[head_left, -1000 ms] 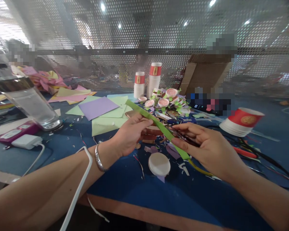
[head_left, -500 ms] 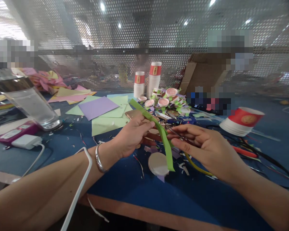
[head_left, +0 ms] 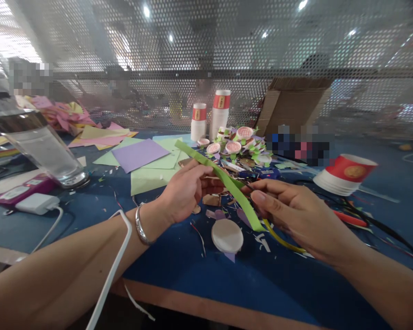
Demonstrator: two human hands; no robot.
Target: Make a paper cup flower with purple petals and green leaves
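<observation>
My left hand (head_left: 187,188) pinches a folded bright green paper strip (head_left: 236,192) between thumb and fingers. The strip slants down to the right, its lower end hanging free over the table. Close to its right side, my right hand (head_left: 285,204) is closed round a slim dark metal tool (head_left: 249,186); most of the tool is hidden by the fingers, so its kind is unclear. The tool's tip meets a darker green part behind the strip. Below both hands lies a round white disc (head_left: 227,235) with a purple paper tab under its near edge.
Behind the hands are a heap of small discs with green tabs (head_left: 244,142) and stacked paper cups (head_left: 221,114). Coloured paper sheets (head_left: 141,153) and a tilted glass bottle (head_left: 51,151) are left; a red-and-white cup (head_left: 347,174) leans right. A white cable (head_left: 113,266) crosses my left forearm.
The green strip has swung, its lower end moving right and up, uncovering more of the white disc. My left hand has shifted slightly left; the tool's tip has drawn back to the right.
</observation>
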